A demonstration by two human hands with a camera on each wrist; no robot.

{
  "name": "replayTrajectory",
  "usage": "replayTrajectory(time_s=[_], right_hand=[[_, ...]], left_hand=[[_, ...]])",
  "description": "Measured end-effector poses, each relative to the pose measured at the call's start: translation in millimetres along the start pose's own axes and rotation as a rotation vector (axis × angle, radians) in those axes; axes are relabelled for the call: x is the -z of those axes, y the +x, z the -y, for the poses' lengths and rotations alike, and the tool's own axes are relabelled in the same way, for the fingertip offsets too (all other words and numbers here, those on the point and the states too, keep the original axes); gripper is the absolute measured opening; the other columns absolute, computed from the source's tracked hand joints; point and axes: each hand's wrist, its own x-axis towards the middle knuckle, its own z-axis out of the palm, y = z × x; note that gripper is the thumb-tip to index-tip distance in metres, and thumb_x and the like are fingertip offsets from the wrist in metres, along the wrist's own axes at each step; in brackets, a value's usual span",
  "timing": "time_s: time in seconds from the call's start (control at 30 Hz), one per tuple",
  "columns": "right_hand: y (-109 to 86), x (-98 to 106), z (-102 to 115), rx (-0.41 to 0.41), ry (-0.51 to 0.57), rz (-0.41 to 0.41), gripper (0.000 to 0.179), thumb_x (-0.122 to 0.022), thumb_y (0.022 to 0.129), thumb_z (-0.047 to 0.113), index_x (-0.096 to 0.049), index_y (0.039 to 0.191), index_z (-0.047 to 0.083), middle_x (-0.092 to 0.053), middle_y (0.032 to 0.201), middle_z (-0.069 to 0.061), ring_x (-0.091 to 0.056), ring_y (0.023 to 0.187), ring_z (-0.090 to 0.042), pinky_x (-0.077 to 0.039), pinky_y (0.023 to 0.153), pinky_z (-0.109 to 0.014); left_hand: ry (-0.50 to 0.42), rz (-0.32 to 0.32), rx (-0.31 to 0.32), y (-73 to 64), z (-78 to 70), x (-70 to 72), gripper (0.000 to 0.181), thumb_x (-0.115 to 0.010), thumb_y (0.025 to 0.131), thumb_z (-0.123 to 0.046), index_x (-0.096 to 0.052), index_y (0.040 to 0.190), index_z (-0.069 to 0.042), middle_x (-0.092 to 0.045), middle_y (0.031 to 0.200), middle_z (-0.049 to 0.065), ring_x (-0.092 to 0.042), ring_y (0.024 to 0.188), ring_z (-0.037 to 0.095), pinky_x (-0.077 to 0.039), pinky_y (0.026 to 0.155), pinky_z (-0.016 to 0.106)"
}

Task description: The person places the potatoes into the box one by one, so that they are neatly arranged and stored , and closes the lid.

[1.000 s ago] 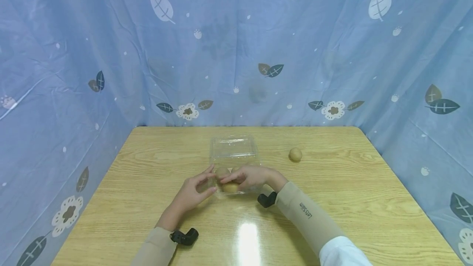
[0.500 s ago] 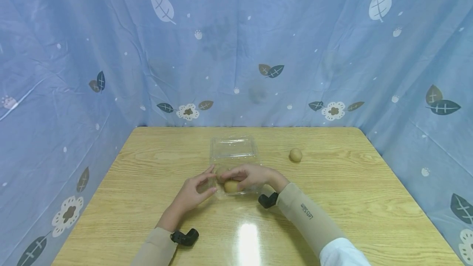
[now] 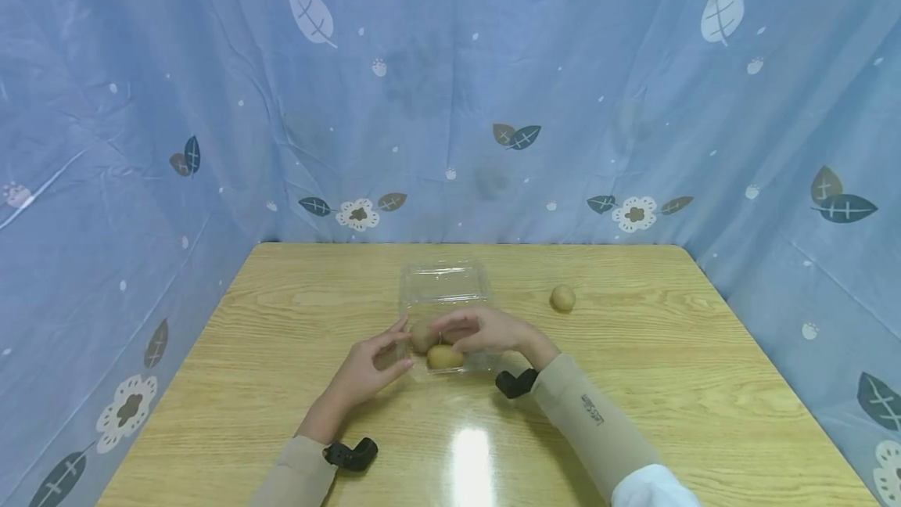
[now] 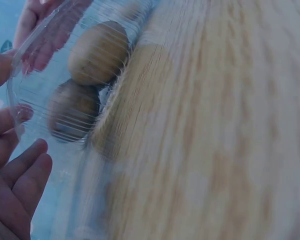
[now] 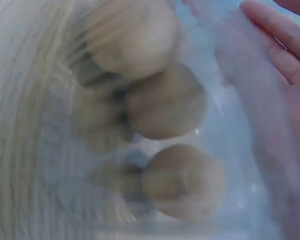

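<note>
A clear plastic clamshell box (image 3: 486, 358) stands at the middle of the table with its lid (image 3: 445, 284) folded back. In it lie potatoes; one potato (image 3: 445, 357) is at the front and another potato (image 3: 424, 337) at its left. At least three show, blurred, through the wall in the right wrist view. My left hand (image 3: 364, 366) holds the box's left side, thumb and index fingertips at the rim (image 4: 15, 92). Above the box's right half hovers my right hand (image 3: 486, 329), fingers loosely bent, nothing seen in its grasp. It hides part of the contents.
A single potato (image 3: 562, 298) lies on the wooden table (image 3: 633, 382), to the right of the box. Blue patterned curtains (image 3: 450, 84) surround the table at the back and sides. Black wrist cameras hang under both forearms.
My right hand has risen off the potatoes and shifted slightly right, so more of the front and left potatoes shows. The left hand has stayed at the box's left side.
</note>
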Motion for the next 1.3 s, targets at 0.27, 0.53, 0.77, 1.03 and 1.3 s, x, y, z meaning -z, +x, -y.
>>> replayTrajectory(time_s=[0.27, 0.53, 0.77, 1.03, 1.3], right_hand=[[-17.8, 10, 8, -0.031, -0.022, -0.113, 0.047, -0.057, 0.09, -0.003, -0.047, 0.136, -0.002, -0.045, 0.142, -0.022, -0.044, 0.132, -0.035, -0.037, 0.112, -0.048], [-39.3, 21, 4, 0.002, -0.002, -0.235, 0.045, -0.06, 0.091, 0.003, -0.048, 0.134, -0.004, -0.047, 0.139, -0.025, -0.045, 0.129, -0.04, -0.038, 0.11, -0.048], [-58.1, 28, 2, -0.007, 0.042, -0.364, 0.043, -0.059, 0.09, -0.001, -0.049, 0.131, -0.004, -0.047, 0.137, -0.029, -0.045, 0.129, -0.038, -0.04, 0.111, -0.04], [-80.3, 40, -8, -0.005, 0.008, -0.481, 0.044, -0.06, 0.09, 0.0, -0.049, 0.132, -0.005, -0.047, 0.136, -0.03, -0.045, 0.129, -0.038, -0.04, 0.11, -0.039], [-102.0, 49, -17, -0.079, 0.005, -0.579, 0.044, -0.059, 0.092, 0.007, -0.049, 0.135, 0.002, -0.043, 0.141, -0.027, -0.043, 0.131, -0.036, -0.041, 0.109, -0.04]], left_hand=[[-0.004, -0.002, 0.023, 0.0, 14.0, -3.7, 0.046, -0.067, 0.089, -0.033, -0.059, 0.126, -0.008, -0.037, 0.15, 0.004, -0.043, 0.133, 0.028, -0.042, 0.106, 0.035], [-0.005, 0.0, 0.022, -1.0, 14.9, -3.7, 0.045, -0.067, 0.088, -0.03, -0.059, 0.126, -0.007, -0.037, 0.15, 0.004, -0.043, 0.133, 0.028, -0.043, 0.105, 0.035], [0.003, 0.001, 0.012, -0.8, 14.5, -3.7, 0.045, -0.066, 0.089, -0.031, -0.058, 0.127, -0.007, -0.037, 0.15, 0.005, -0.043, 0.133, 0.028, -0.043, 0.105, 0.035], [0.006, 0.004, 0.012, -0.2, 13.0, -2.3, 0.047, -0.066, 0.089, -0.033, -0.058, 0.127, -0.006, -0.036, 0.151, 0.004, -0.043, 0.133, 0.028, -0.042, 0.105, 0.035], [-0.002, 0.006, 0.003, -0.6, 11.9, -2.2, 0.046, -0.066, 0.089, -0.033, -0.058, 0.128, -0.008, -0.035, 0.151, 0.005, -0.042, 0.133, 0.03, -0.041, 0.106, 0.037]])
